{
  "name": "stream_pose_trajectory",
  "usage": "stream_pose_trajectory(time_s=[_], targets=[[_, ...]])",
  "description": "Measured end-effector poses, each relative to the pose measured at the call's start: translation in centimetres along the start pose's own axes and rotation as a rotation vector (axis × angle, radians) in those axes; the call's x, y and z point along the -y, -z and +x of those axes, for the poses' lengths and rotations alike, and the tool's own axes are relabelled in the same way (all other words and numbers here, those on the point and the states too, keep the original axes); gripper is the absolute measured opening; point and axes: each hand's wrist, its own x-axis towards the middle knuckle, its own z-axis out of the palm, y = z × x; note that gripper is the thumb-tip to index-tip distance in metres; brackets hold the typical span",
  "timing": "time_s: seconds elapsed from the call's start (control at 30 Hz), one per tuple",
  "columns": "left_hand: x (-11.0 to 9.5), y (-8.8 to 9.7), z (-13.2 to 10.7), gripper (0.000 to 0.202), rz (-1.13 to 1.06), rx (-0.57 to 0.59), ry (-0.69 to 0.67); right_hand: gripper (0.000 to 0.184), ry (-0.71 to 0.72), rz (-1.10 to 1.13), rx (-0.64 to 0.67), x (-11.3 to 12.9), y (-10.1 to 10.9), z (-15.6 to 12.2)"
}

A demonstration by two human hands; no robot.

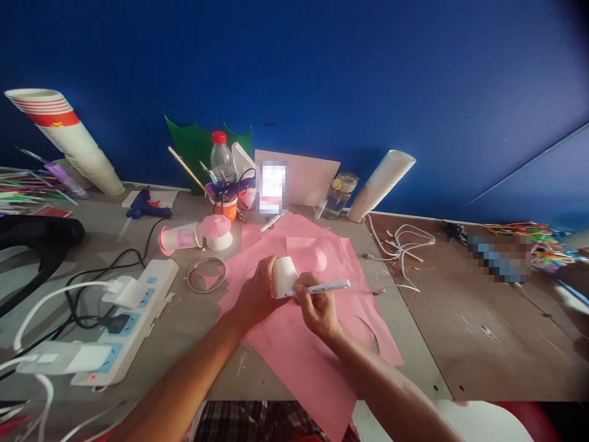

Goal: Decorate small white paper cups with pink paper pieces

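My left hand (256,293) is wrapped round a small white paper cup (283,275), held on its side above the pink paper sheet (294,344). My right hand (317,307) pinches a white marker pen (329,286), its tip against the cup and its far end pointing right. Both hands are closed. A pink cut-out shape (317,258) lies on the sheet just beyond the cup.
A white power strip (133,313) with plugs and cables lies at the left. Behind are a pink-covered cup (179,237), a tape ring (206,274), a blue glue gun (145,209), a tool pot (226,199), a bottle (222,158), cup stacks (380,184) and white cables (405,242).
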Motion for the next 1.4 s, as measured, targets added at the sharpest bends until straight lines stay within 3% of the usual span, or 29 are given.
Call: stream_pose_trajectory(time_s=[0.27,0.47,0.6,0.9,1.0,1.2,1.4], targets=[[-0.02,0.07,-0.03,0.078,-0.003,0.003,-0.004,0.022,0.01,-0.026,0.0,0.29,0.08,0.24],[-0.48,0.3,0.01,0.076,-0.052,-0.003,0.0,0.025,-0.069,0.104,-0.111,0.6,0.13,0.46],[-0.52,0.37,0.02,0.076,-0.023,0.004,-0.009,0.028,-0.095,0.163,-0.063,0.56,0.09,0.4],[0.01,0.05,-0.02,0.079,-0.017,-0.003,-0.02,0.027,-0.044,0.057,-0.01,0.57,0.12,0.44],[-0.2,0.15,-0.02,0.077,-0.019,0.012,0.006,0.025,-0.078,0.054,-0.052,0.47,0.13,0.47],[-0.61,0.32,-0.01,0.077,-0.033,0.002,0.013,0.028,-0.159,0.264,-0.102,0.24,0.01,0.44],[-0.73,0.47,0.03,0.077,-0.032,0.027,0.034,0.029,-0.109,0.162,-0.076,0.45,0.01,0.36]])
